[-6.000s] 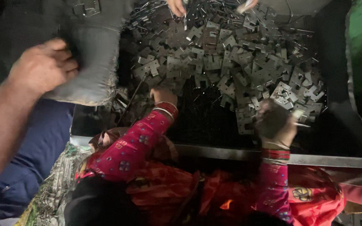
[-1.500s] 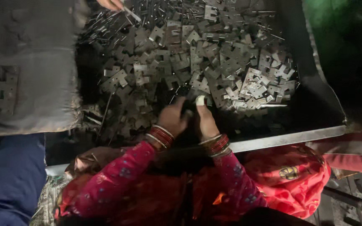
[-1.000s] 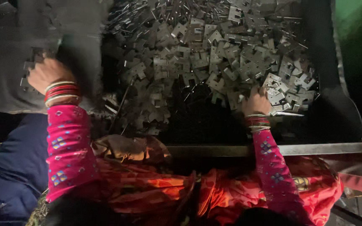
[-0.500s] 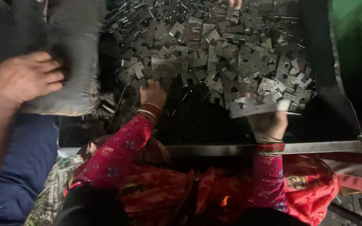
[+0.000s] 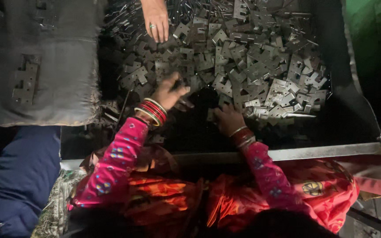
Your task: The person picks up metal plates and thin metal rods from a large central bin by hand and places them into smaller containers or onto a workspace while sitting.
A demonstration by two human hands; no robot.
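Metal plates heap in a dark bin; left hand and right hand rest loosely curled among them, grip unclear.

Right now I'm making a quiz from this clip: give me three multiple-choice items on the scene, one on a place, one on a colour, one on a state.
1. Where is the co-worker's hand?
A. top of the metal pieces
B. on the blue cloth
C. on the rail

2. What colour are the sleeves?
A. green
B. pink
C. white

3. What is the right hand doing?
A. raised clear
B. in a pocket
C. resting on the pieces

A: it reaches in from the top edge.
B: pink with small patterns.
C: its fingers lie on the pile's near edge, beside the left hand.
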